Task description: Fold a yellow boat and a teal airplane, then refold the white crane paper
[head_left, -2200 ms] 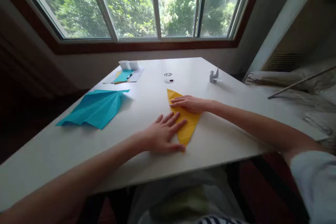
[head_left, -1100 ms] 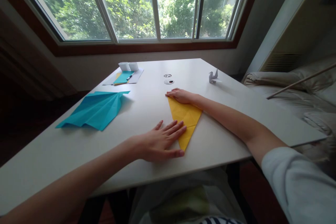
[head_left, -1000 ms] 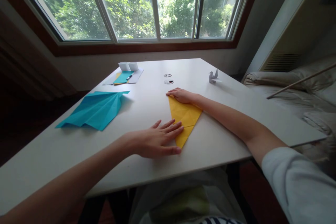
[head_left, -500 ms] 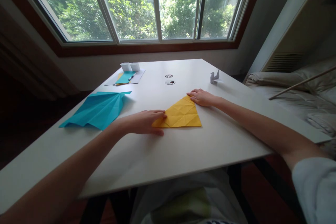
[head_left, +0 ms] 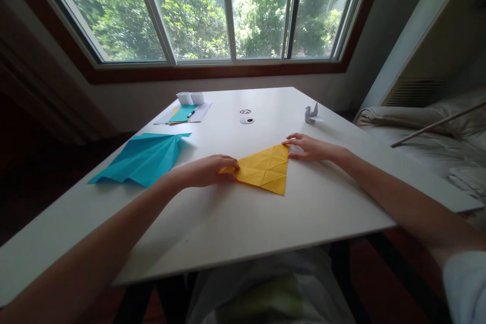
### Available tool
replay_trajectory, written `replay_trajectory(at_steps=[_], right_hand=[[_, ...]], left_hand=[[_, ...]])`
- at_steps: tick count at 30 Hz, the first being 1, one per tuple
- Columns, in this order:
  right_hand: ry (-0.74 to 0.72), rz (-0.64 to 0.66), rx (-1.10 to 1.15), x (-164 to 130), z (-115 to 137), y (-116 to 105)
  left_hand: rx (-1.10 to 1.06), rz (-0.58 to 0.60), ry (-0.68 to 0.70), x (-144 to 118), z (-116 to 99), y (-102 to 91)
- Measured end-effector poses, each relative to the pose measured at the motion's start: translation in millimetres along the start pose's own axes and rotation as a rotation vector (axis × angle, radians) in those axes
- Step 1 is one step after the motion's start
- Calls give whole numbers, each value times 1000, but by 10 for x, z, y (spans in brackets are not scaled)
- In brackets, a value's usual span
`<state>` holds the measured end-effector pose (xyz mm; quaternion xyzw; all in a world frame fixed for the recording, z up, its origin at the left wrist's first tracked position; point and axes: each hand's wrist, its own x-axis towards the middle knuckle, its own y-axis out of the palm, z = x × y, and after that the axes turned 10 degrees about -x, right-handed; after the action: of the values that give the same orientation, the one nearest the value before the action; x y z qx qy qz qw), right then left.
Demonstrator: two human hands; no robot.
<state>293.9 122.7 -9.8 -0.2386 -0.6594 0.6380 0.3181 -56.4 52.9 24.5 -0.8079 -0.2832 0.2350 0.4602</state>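
A yellow sheet of origami paper [head_left: 266, 166], folded to a triangle and marked with crossing creases, lies on the white table between my hands. My left hand [head_left: 205, 171] pinches its left corner, thumb toward me and fingers over the top. At the far right corner my right hand [head_left: 311, 148] grips the paper with its fingertips, the thumb lower along the right edge. One corner of the triangle points toward me. Left of my left hand rests a creased, partly raised sheet of blue paper [head_left: 146, 159].
White containers [head_left: 190, 98] stand at the back left beside stacked coloured sheets [head_left: 184, 113] with a pen [head_left: 193, 111] on top. Round cable-hole fittings [head_left: 246, 120] sit mid-table. A grey paper crane [head_left: 311, 113] stands at the back right. The table [head_left: 235, 233] has its front edge near me.
The yellow triangle has turned clockwise, its lower right corner swinging toward me. My right hand has moved right and slightly nearer, along with its corner. My left hand still holds the left corner.
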Motion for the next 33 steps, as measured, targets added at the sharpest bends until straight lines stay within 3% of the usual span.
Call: replay_trajectory(at_steps=[8, 16, 33], right_hand=[[-15, -18, 30, -22, 40, -45], [-43, -114, 53, 21, 36, -20], [-63, -163, -24, 43, 71, -2]], left_hand=[[53, -138, -67, 19, 61, -50], [-52, -417, -151, 16, 95, -77], [-29, -481, -203, 32, 234, -64]])
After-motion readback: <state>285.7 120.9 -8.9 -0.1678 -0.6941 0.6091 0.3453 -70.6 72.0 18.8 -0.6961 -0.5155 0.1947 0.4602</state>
